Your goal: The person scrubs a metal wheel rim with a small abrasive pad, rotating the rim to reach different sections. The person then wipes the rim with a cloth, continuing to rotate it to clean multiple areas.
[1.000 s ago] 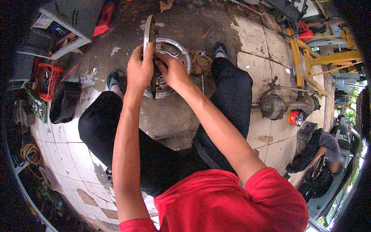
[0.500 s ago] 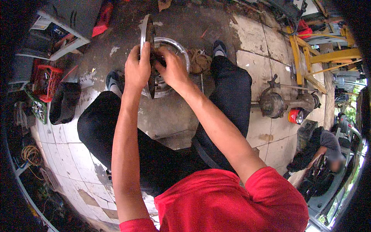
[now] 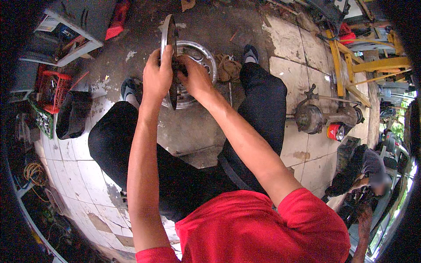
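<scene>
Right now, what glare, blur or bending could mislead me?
All in the head view: daylight washes out parts of the right edge; floor tiles bend toward the black rim; a blurred patch covers the other person's head; the metal disc is shadowed on its right face, detail by the right hand is unclear.

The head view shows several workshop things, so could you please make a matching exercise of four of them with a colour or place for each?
Things
1. Round disc
2. Plastic crate
3. Large frame
4. Crumpled cloth

Colours and places
A. Yellow, at the upper right
B. On the floor, between the silver wheel-like part and the right foot
C. Red, at the left
D. In the left hand, nearly edge-on to the camera

Pairs: 1-D, 2-C, 3-A, 4-B
</scene>
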The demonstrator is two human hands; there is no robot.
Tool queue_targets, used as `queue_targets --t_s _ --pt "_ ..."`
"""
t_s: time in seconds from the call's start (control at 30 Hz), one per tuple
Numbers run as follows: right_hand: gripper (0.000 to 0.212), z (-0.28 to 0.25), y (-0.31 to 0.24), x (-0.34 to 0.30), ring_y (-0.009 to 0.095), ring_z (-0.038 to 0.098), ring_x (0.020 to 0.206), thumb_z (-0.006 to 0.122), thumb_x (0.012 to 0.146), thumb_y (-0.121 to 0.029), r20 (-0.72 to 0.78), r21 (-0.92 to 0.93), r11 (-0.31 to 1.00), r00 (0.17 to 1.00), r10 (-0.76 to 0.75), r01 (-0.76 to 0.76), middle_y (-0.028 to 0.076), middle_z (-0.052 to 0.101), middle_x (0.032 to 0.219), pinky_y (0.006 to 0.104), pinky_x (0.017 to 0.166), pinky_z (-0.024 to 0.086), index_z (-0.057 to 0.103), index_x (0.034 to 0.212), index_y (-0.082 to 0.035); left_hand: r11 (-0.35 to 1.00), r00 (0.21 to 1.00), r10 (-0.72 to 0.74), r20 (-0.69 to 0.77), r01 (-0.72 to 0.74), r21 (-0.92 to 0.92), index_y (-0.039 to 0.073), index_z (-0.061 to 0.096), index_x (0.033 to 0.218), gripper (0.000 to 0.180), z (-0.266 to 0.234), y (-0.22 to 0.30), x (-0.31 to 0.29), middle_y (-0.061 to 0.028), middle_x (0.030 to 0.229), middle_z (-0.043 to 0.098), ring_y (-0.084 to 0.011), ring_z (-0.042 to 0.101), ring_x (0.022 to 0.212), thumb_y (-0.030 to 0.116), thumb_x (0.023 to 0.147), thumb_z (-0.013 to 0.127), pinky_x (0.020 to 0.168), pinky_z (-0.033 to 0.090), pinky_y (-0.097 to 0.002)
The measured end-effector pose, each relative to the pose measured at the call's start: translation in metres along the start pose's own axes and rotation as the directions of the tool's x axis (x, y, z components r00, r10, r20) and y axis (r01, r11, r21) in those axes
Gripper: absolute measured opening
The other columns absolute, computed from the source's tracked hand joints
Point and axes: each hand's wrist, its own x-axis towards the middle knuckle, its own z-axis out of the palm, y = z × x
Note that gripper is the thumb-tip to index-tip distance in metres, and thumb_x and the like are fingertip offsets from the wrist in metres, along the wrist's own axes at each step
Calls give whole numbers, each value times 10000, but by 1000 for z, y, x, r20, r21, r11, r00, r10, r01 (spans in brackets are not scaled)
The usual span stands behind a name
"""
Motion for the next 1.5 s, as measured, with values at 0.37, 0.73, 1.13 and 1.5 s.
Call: queue_targets --t_s 0.37,0.73,1.13,1.5 --pt "327 -8 -13 4 407 601 1034 631 786 16 -10 45 999 1000 -10 10 214 647 1060 468 846 498 549 1101 -14 999 999 -38 -5 38 28 -42 599 1150 591 0 0 0 -290 1090 624 -421 583 1088 498 941 479 913 443 -421" --pt "339 -2 -10 2 416 595 1022 626 791 16 -37 29 999 999 -12 13 211 636 1064 465 829 491 550 1119 -23 999 998 -48 44 49 -9 -40 595 1144 563 -4 2 -1 -284 1064 632 -409 602 1058 474 951 475 891 451 -416" --pt "366 -6 -8 6 415 589 1035 628 781 15 -32 29 999 999 -37 38 214 639 1074 469 861 490 562 1140 -5 1000 999 -22 28 23 -17 -41 600 1131 567 -4 5 0 -276 1018 646 -414 611 1025 482 952 476 864 459 -416" --pt "356 -11 -10 6 375 607 1053 640 780 26 -44 116 993 999 -11 16 199 643 1091 435 880 494 573 1129 0 1000 1000 4 13 -3 -24 -46 602 1103 537 2 6 -2 -273 1013 642 -395 620 1002 458 961 482 852 459 -410"
